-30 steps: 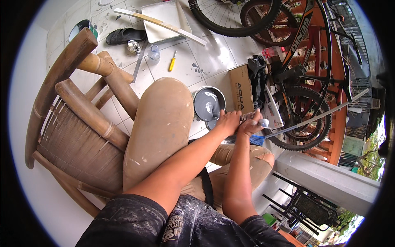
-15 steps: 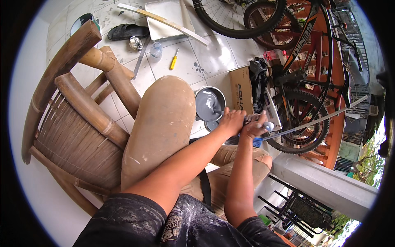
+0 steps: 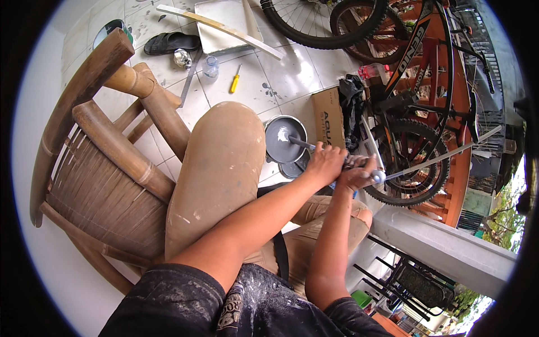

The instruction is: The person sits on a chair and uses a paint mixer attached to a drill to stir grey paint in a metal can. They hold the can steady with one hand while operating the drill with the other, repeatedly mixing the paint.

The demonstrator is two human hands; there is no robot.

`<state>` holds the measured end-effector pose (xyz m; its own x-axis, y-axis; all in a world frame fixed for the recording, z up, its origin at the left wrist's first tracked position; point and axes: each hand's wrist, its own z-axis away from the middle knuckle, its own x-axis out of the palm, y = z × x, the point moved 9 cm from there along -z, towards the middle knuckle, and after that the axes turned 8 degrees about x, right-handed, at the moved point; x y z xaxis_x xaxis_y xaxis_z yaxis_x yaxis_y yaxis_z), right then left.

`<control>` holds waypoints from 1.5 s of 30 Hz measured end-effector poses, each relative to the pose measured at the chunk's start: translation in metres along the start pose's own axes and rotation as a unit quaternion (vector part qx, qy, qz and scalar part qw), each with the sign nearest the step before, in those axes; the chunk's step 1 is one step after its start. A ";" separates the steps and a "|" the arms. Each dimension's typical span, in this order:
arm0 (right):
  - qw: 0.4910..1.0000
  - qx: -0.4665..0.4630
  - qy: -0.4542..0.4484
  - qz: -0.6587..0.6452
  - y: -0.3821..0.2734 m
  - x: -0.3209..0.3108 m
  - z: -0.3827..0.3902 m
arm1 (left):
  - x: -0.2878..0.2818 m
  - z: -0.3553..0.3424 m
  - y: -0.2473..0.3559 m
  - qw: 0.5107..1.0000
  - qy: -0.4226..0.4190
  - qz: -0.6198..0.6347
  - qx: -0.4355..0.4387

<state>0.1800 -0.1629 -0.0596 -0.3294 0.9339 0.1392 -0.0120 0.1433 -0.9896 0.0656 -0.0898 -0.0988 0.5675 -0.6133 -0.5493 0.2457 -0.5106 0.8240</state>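
One can (image 3: 303, 128) of grey paint (image 3: 276, 148) – on the tiled floor (image 3: 289, 70), beside the knee (image 3: 233, 126). One rod (image 3: 301, 142), lower end in the paint. Left hand (image 3: 327, 164) and right hand (image 3: 357, 173): fingers of both wrapped round the rod. Progress, we judge: stirring in hand, unfinished; paint mostly even, one pale patch – gleam or streak, we cannot tell. Remaining: rod not yet lifted out.
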 end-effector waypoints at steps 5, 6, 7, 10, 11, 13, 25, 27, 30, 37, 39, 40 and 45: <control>0.990 0.076 0.115 -0.024 0.062 -0.027 0.018 | 0.034 0.014 -0.033 0.986 -0.140 -0.066 -0.064; 0.983 0.133 0.097 -0.085 0.066 -0.030 0.016 | 0.032 0.014 -0.026 0.987 -0.129 -0.087 -0.049; 0.981 0.137 0.107 -0.082 0.058 -0.036 0.013 | 0.029 0.012 -0.016 0.987 -0.119 -0.107 -0.029; 0.987 0.100 0.052 -0.116 0.014 -0.031 -0.002 | 0.007 0.000 0.022 0.995 0.000 -0.090 0.033; 0.993 0.002 0.019 -0.117 -0.009 -0.025 -0.004 | 0.002 -0.002 0.028 0.995 0.024 -0.084 0.044; 0.989 0.029 0.011 -0.142 -0.009 -0.020 -0.008 | -0.004 -0.008 0.031 0.993 0.074 -0.062 0.072; 0.989 0.028 0.139 -0.050 0.021 -0.066 0.009 | 0.025 0.008 0.018 0.994 -0.078 -0.072 0.027; 0.995 0.050 0.047 -0.076 -0.004 -0.049 -0.005 | 0.013 -0.002 0.036 0.996 -0.015 -0.064 0.059; 0.997 0.011 0.059 -0.040 -0.010 -0.030 -0.005 | 0.006 -0.007 0.029 0.997 0.034 -0.028 0.068; 0.991 0.043 0.125 -0.035 0.053 -0.033 0.029 | 0.042 0.021 -0.030 0.985 -0.161 -0.055 -0.040; 0.981 0.076 0.175 -0.046 0.041 -0.052 0.025 | 0.036 0.019 -0.008 0.988 -0.135 -0.069 -0.006; 0.979 0.055 0.194 -0.037 0.025 -0.058 0.022 | 0.031 0.015 0.005 0.992 -0.107 -0.071 0.013; 0.990 0.047 0.038 -0.127 -0.009 -0.037 -0.003 | 0.000 -0.001 0.042 0.987 0.083 -0.078 0.113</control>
<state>0.1953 -0.1977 -0.0561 -0.2333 0.8943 0.3819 -0.1735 0.3482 -0.9212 0.0769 -0.1103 -0.0639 0.6615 -0.4189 -0.6220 0.1695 -0.7244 0.6682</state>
